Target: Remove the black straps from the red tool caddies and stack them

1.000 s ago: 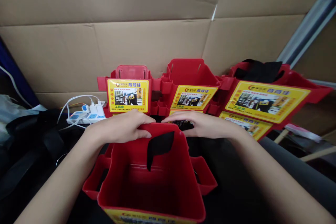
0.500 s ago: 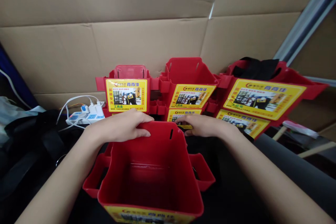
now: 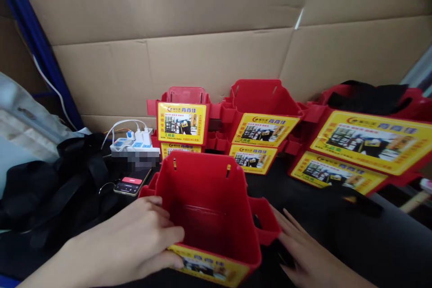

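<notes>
A red plastic tool box point(image 3: 209, 189) with a yellow label on its near wall stands open and empty on the black surface right before me. My left hand point(image 3: 138, 238) grips its near left rim, thumb over the label and fingers over the edge. My right hand point(image 3: 303, 252) lies with fingers spread on the black surface just right of the box, beside its right side pocket point(image 3: 266, 222), holding nothing.
Stacks of the same red labelled boxes point(image 3: 259, 117) line the cardboard wall point(image 3: 216, 54) behind; the right stack point(image 3: 371, 130) holds black fabric. A white power strip point(image 3: 133, 146) and a phone point(image 3: 131, 182) lie at left, next to black straps and bags point(image 3: 50, 184).
Both hands have left the box's far rim and come to its near end. The black strap seen through the slot a second ago is gone. The view shifted left.
</notes>
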### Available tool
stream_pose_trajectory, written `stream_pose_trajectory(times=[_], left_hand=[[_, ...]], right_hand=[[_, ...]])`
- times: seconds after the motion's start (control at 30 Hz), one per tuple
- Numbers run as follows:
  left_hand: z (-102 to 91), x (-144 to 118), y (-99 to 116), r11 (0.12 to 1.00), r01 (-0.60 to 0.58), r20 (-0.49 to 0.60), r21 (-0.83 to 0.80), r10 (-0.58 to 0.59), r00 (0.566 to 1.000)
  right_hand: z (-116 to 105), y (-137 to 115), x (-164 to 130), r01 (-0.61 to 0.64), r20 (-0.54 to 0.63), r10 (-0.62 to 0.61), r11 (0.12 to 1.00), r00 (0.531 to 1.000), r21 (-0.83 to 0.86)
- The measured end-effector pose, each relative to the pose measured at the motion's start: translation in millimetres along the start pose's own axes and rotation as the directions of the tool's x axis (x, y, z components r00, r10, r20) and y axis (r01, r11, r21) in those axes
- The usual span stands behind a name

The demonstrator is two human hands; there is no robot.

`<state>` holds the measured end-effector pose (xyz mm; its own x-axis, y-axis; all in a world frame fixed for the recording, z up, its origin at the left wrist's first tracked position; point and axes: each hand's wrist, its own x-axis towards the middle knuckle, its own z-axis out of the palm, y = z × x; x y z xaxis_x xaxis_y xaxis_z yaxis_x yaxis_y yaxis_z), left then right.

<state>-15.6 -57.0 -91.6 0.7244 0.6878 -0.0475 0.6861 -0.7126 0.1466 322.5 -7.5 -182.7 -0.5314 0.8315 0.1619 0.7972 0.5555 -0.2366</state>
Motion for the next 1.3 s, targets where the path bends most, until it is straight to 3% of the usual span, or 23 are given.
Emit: stream_pose_trajectory(times=[0.17, 0.37, 0.5, 0.63, 0.7, 0.8, 0.83, 0.9, 0.97, 1.07, 1.13, 1.2, 1.23, 1.27, 1.3], left_hand=[[0.9, -1.0, -34.6, 0.995, 0.057, -0.089, 0.083, -0.049, 0.995], [-13.7, 26.8, -76.0, 0.991, 0.009, -0.123, 0.132, 0.007, 0.992], [-13.7, 40.6, -90.3, 0.989, 0.005, -0.145, 0.150, 0.017, 0.989], [-12.7, 41.8, -89.2, 0.991, 0.010, -0.226, 0.134, 0.020, 0.974], [-11.2, 39.4, -73.2, 0.999, -0.013, -0.377, 0.034, 0.025, 0.926], [-3.1, 37.3, -29.0, 0.948, -0.109, -0.618, -0.300, -0.106, 0.779], [1.4, 38.0, -12.2, 0.891, -0.130, -0.603, -0.436, -0.182, 0.777], [12.1, 41.5, 17.4, 0.749, -0.142, -0.464, -0.647, -0.239, 0.853], [22.6, 47.1, 37.2, 0.576, -0.152, -0.393, -0.803, -0.322, 0.861], [31.0, 54.7, 46.8, 0.344, -0.149, -0.299, -0.927, -0.439, 0.848], [27.5, 54.0, 40.7, 0.238, -0.086, -0.184, -0.967, -0.428, 0.885], [15.3, 40.8, 21.9, 0.208, -0.009, -0.090, -0.978, -0.382, 0.920], [6.8, 26.8, 6.5, 0.245, 0.023, -0.072, -0.969, -0.371, 0.926], [-1.9, 6.6, -12.9, 0.336, 0.052, -0.095, -0.941, -0.408, 0.908], [-9.7, -19.8, -35.7, 0.488, 0.090, -0.173, -0.868, -0.468, 0.867]], right_hand=[[10.7, 2.5, -24.3, -0.035, -0.073, 0.033, 0.999, 0.997, -0.028], [23.6, 12.4, -21.7, 0.028, -0.104, -0.046, 0.986, 0.994, -0.166], [25.2, 13.3, -14.9, 0.043, -0.114, -0.068, 0.977, 0.991, -0.209], [6.7, -6.2, -3.3, 0.053, -0.150, -0.069, 0.993, 0.986, -0.105], [-8.6, -25.3, 5.0, 0.099, -0.180, -0.100, 0.995, 0.979, -0.016], [-29.2, -62.3, 20.9, 0.273, -0.255, -0.239, 0.956, 0.937, 0.106], [-33.9, -75.6, 27.1, 0.331, -0.283, -0.282, 0.932, 0.917, 0.144], [-39.5, -100.8, 40.0, 0.418, -0.357, -0.324, 0.880, 0.876, 0.227], [-41.4, -121.8, 51.2, 0.466, -0.440, -0.307, 0.826, 0.844, 0.318], [-43.6, -140.5, 59.3, 0.476, -0.446, -0.287, 0.781, 0.848, 0.404], [-48.9, -141.9, 59.2, 0.458, -0.325, -0.343, 0.790, 0.881, 0.408], [-60.5, -130.8, 58.0, 0.432, -0.203, -0.382, 0.828, 0.901, 0.357], [-69.4, -119.4, 57.8, 0.413, -0.177, -0.375, 0.860, 0.910, 0.301], [-80.2, -104.1, 57.5, 0.387, -0.206, -0.345, 0.896, 0.916, 0.220], [-92.8, -85.2, 56.7, 0.322, -0.287, -0.279, 0.939, 0.916, 0.116]])
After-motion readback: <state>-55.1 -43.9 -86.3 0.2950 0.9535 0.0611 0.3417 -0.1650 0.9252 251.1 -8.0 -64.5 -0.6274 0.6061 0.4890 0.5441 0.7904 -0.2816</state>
